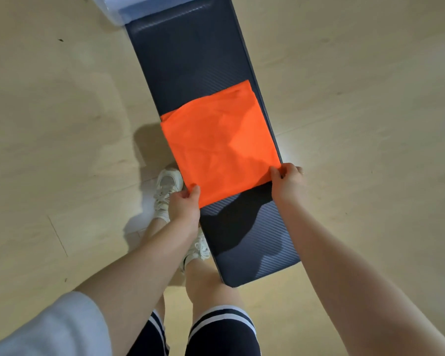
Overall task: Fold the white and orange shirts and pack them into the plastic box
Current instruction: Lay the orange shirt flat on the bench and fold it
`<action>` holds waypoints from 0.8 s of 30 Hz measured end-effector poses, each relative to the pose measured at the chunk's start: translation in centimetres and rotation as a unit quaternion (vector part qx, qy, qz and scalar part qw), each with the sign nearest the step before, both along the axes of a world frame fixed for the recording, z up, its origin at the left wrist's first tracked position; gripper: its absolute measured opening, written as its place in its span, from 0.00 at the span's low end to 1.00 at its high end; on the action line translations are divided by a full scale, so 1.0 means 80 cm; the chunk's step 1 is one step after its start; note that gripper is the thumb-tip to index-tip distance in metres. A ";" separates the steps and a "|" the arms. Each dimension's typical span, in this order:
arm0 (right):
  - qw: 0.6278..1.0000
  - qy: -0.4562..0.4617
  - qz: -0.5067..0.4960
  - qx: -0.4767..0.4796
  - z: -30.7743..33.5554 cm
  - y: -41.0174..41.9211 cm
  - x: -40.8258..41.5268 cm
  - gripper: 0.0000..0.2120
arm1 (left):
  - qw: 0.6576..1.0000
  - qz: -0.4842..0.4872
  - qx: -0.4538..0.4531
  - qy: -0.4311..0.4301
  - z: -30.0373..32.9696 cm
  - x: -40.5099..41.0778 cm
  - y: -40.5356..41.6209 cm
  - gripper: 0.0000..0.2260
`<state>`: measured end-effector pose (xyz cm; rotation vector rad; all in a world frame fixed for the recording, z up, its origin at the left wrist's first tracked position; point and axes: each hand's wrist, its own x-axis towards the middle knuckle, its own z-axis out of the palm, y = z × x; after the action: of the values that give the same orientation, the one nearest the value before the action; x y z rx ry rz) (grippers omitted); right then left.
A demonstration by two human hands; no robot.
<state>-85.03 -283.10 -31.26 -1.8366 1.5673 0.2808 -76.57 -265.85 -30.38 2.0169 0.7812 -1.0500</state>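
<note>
The orange shirt (220, 142) is folded into a rough rectangle over a dark mat (190, 55) on the floor. My left hand (184, 204) pinches its near left corner. My right hand (288, 182) pinches its near right corner. The near edge hangs a little above the mat and throws a shadow below it. At the top left, the plastic box (113, 9) shows only as a clear corner at the mat's far end. No white shirt is visible.
Light wooden floor (57, 124) surrounds the mat on both sides. My feet in white sneakers (166, 191) stand at the mat's left edge, close to my left hand.
</note>
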 end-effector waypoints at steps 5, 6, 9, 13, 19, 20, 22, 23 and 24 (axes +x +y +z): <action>0.999 -0.003 -0.038 0.034 -0.012 0.006 0.005 0.10 | 0.997 0.029 -0.008 0.073 -0.007 -0.004 0.004 0.21; 0.998 -0.006 -0.038 0.042 -0.013 0.007 0.001 0.09 | 0.995 0.039 -0.030 0.083 -0.007 -0.003 0.010 0.21; 0.994 -0.030 -0.057 0.091 -0.004 0.011 -0.015 0.05 | 0.988 0.055 -0.094 0.106 0.007 -0.002 0.026 0.16; 0.976 -0.047 -0.133 0.168 0.032 0.024 -0.046 0.07 | 0.989 0.036 -0.113 0.092 0.039 -0.007 0.049 0.08; 0.960 -0.145 -0.133 0.198 0.085 0.020 -0.040 0.13 | 0.990 -0.074 -0.112 -0.031 0.088 0.019 0.042 0.09; 0.963 -0.153 -0.105 0.193 0.091 0.015 -0.030 0.12 | 0.987 -0.105 -0.117 -0.040 0.093 0.028 0.038 0.06; 0.969 -0.160 -0.052 0.183 0.098 0.006 -0.009 0.10 | 0.978 -0.159 -0.128 -0.047 0.101 0.047 0.029 0.01; 0.970 -0.160 -0.031 0.178 0.100 0.002 0.002 0.08 | 0.973 -0.181 -0.136 -0.053 0.102 0.057 0.026 0.01; 0.971 -0.157 -0.015 0.179 0.102 -0.003 0.012 0.04 | 0.967 -0.207 -0.135 -0.057 0.103 0.067 0.024 0.04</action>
<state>-84.06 -283.37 -23.12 -1.4922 1.2331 0.2280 -71.21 -263.94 -22.12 2.0213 0.1408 -1.1829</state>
